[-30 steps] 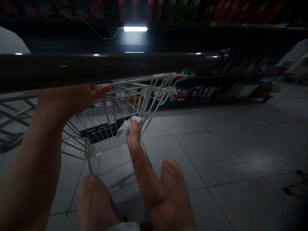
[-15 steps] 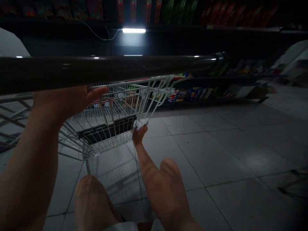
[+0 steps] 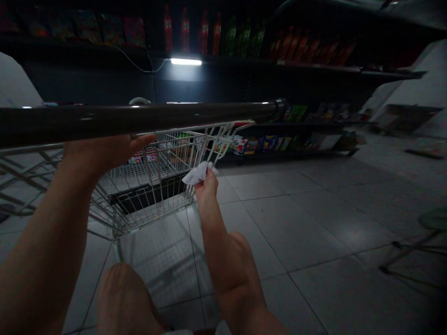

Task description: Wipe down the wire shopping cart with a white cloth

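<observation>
A wire shopping cart (image 3: pixel 139 197) with a dark round handle bar (image 3: pixel 139 118) stands before me. My left hand (image 3: pixel 101 151) grips the cart's upper frame just under the bar, its thumb pointing right; the other fingers are mostly hidden. In my right hand (image 3: pixel 207 184) a crumpled white cloth (image 3: pixel 196 174) is pinched, at the right rear edge of the cart's wire basket. A dark panel (image 3: pixel 150 193) runs across the cart's lower wires.
Behind the cart runs a dark shelf (image 3: pixel 279 65) with red bottles (image 3: pixel 185 30), green bottles (image 3: pixel 242 37) and bagged goods (image 3: pixel 268 144). A lit tube lamp (image 3: pixel 186 61) hangs there. My bent knee (image 3: pixel 122 288) is close below. A folding stool (image 3: pixel 415 246) stands on the tiled floor (image 3: pixel 307 223) at right.
My right hand has risen slightly from the cart's side wires, and more of the white cloth shows. The view has shifted, placing the handle bar lower. My left hand keeps its hold.
</observation>
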Available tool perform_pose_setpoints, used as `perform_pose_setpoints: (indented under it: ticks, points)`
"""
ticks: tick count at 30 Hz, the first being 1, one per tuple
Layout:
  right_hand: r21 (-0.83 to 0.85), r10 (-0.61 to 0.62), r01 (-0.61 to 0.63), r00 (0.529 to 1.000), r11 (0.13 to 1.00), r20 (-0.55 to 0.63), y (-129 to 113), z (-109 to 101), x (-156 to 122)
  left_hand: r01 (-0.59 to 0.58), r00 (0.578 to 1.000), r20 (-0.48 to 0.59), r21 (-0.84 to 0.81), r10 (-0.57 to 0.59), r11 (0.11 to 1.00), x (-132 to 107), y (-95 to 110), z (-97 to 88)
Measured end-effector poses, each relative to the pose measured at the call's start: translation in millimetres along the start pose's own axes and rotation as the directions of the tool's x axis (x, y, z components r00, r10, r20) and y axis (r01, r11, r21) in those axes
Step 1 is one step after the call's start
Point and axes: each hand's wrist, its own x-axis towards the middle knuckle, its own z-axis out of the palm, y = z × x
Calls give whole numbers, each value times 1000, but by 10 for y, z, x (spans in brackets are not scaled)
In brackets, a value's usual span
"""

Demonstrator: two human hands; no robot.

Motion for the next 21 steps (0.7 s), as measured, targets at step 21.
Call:
perform_pose_setpoints:
  ticks: [21]
  points:
    - [-796, -743, 595, 581, 110, 332, -1002, -243, 557, -49, 997, -55, -54, 46, 997, 18, -78, 72]
